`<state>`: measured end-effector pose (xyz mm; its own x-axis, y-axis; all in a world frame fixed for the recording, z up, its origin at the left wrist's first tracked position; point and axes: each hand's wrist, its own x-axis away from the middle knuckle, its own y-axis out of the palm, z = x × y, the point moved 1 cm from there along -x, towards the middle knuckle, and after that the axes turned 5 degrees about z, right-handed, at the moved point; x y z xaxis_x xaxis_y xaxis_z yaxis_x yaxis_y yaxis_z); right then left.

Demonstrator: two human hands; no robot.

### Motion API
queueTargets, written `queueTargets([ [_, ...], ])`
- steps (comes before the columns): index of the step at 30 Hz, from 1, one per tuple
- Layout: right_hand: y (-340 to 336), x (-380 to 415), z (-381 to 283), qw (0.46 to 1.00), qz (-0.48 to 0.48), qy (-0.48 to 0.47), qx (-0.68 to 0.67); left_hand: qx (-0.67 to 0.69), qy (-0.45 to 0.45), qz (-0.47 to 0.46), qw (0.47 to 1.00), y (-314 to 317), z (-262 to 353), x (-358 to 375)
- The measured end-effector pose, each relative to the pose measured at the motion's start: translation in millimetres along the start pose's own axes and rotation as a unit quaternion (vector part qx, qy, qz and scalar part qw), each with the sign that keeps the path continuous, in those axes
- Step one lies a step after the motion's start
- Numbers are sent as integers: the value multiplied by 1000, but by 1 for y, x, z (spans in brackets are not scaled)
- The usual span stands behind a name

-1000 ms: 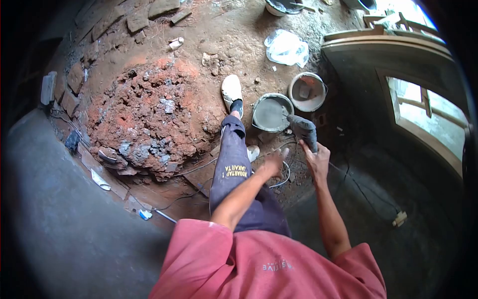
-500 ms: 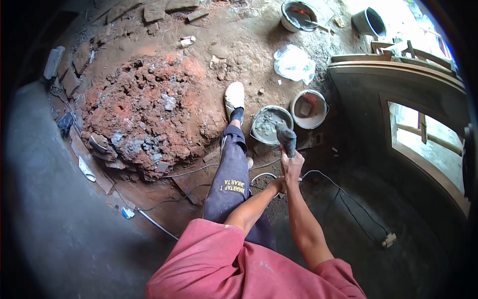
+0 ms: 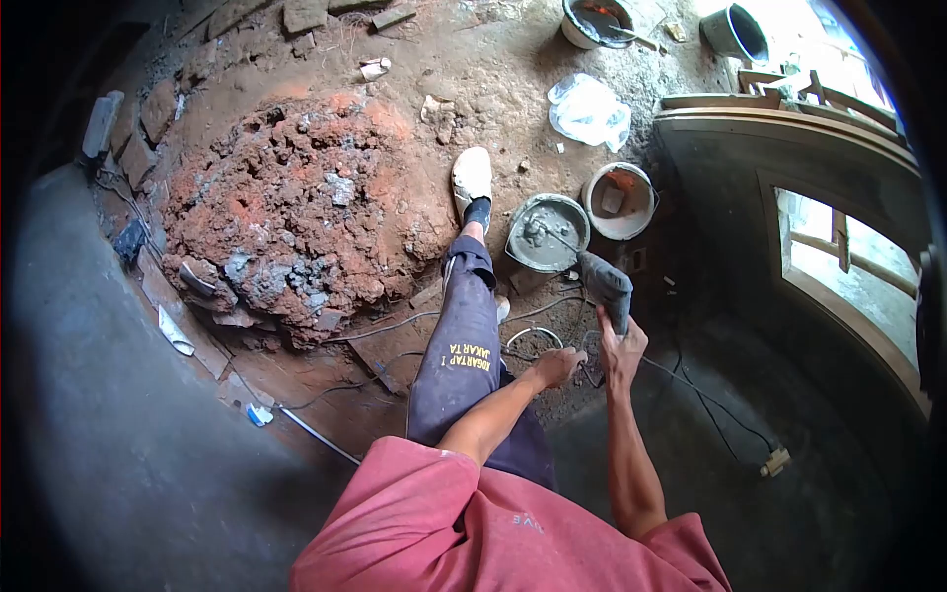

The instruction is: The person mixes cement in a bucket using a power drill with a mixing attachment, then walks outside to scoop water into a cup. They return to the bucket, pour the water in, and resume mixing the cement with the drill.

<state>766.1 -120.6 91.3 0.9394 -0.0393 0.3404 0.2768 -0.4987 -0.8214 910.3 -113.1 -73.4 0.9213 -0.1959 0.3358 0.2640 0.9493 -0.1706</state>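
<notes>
My right hand (image 3: 621, 353) is closed round the grip of a dark power drill (image 3: 605, 286) fitted with a thin metal mixing rod. The rod slants into a bucket (image 3: 513, 252) of wet grey mortar (image 3: 546, 234), its lower end hidden in the mix. Lower and to the left, my left hand (image 3: 559, 367) is a fist at a looped cable (image 3: 533, 335), which seems to run through the fingers. Touching the mortar bucket is a second bucket (image 3: 646, 212), pale inside, with a block-like object at its bottom.
A heap of red soil (image 3: 286, 217) rises left of my leg. Cables trail over the ground to a socket block (image 3: 776, 462). Ahead lie a white plastic bag (image 3: 592, 113), a mortar tub (image 3: 597, 25) and a dark bucket (image 3: 733, 35). A wall with a framed opening (image 3: 848, 247) stands right.
The drill has swung back toward me and right, so its rod now shows above the mortar. My left hand has come apart from the right forearm, leftward.
</notes>
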Motion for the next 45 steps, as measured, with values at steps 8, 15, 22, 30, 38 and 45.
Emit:
queueTargets([
  [8, 5, 8, 14, 997, -31, -57, -36, -47, -137, -90, 985, -1, 0, 24],
  [15, 63, -36, 14, 998, -47, -41, -30, -120, -189, -252, 941, 9, -20, 19],
  [22, -23, -4, 9, 999, -25, -29, -21, -176, -256, -251, 917, 28, -56, 25],
  [30, 32, -19, 58, 992, -69, -104, -19, -184, -236, -284, 911, 13, -37, 26],
  [38, 34, -32, 46, 998, -16, 2, -60, -130, -287, -212, 925, 14, -41, 22],
  [45, -37, -4, 15, 998, 18, -45, -37, -30, -255, -186, 948, -3, -21, 10],
])
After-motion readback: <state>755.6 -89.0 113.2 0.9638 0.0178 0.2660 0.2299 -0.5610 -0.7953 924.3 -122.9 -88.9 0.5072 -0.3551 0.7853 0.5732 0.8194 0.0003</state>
